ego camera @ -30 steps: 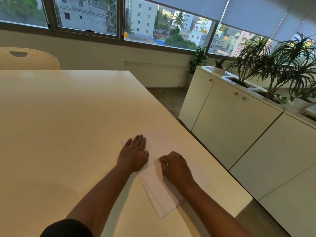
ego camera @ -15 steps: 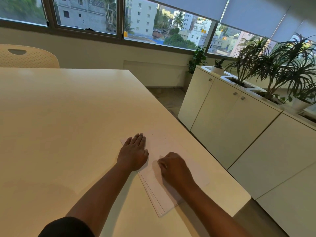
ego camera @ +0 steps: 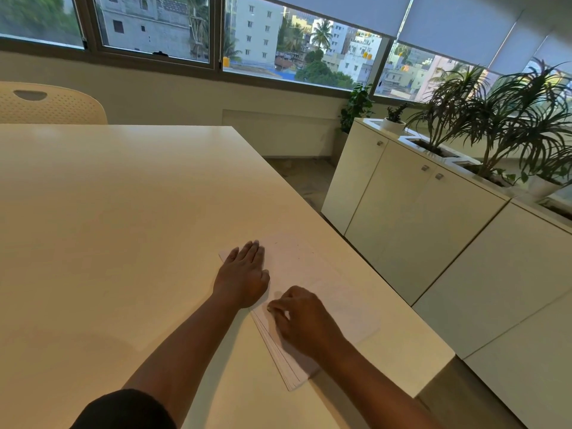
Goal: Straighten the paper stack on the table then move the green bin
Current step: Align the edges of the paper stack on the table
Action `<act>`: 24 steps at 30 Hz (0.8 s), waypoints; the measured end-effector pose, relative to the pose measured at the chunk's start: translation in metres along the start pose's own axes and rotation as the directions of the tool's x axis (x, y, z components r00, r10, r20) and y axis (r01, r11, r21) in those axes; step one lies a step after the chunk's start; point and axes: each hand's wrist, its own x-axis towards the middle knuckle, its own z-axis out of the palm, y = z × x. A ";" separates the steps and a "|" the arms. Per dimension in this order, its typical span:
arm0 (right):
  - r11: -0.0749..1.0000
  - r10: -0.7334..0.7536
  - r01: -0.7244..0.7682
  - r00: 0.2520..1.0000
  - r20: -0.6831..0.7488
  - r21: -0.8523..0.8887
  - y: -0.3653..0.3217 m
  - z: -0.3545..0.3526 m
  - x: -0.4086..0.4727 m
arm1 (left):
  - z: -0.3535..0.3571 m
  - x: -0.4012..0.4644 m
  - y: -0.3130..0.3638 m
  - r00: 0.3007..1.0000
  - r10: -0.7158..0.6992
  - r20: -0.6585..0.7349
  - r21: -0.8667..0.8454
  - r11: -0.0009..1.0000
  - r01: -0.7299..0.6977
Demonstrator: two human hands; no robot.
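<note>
- The paper stack [ego camera: 312, 274] lies flat on the worktop [ego camera: 123, 212], close to its right edge and near the person, turned at a slant to that edge.
- The sheets are fanned along the stack's near-left side, where their offset edges show as thin lines.
- The left hand [ego camera: 243, 275] lies palm down on the stack's far-left corner; its fingers [ego camera: 252, 250] are straight and held together, pressing on the paper, with part of the hand reaching over onto the worktop.
- The right hand [ego camera: 301, 317] rests on the near-left part of the stack, just beside the left hand; its fingers are curled under with the tips at the paper, but whether they pinch a sheet cannot be told.
- A dark sleeve [ego camera: 123, 410] shows at the lower edge, on the left arm.
- A cream perforated chair [ego camera: 52, 103] stands at the worktop's far side.
- White cabinets [ego camera: 418, 218] run along the right, well apart from the worktop, carrying potted plants [ego camera: 495, 119].
- Windows [ego camera: 278, 41] behind show buildings and trees.
</note>
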 end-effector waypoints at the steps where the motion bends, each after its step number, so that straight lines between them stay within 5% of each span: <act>1: 1.000 -0.002 0.002 1.000 0.012 0.019 -0.001 -0.001 -0.002 | 0.000 0.000 0.000 1.000 0.000 0.000 -0.001 1.000 0.000; 7: 0.989 0.109 -0.116 0.991 -0.084 -0.089 0.024 -0.022 0.005 | -0.001 -0.001 0.002 1.000 0.002 -0.008 -0.005 1.000 -0.002; 12: 0.999 -0.033 0.033 0.999 0.022 -0.010 -0.004 -0.001 -0.003 | -0.003 -0.001 0.001 1.000 -0.001 0.000 -0.006 1.000 0.001; 20: 0.989 0.117 -0.122 0.990 -0.076 -0.077 0.029 -0.027 0.006 | -0.003 -0.001 0.002 1.000 0.006 -0.011 -0.020 1.000 -0.006; 24: 1.000 0.009 -0.009 1.000 -0.004 0.002 0.004 -0.006 0.005 | -0.002 -0.001 0.002 1.000 0.000 -0.009 -0.018 1.000 0.000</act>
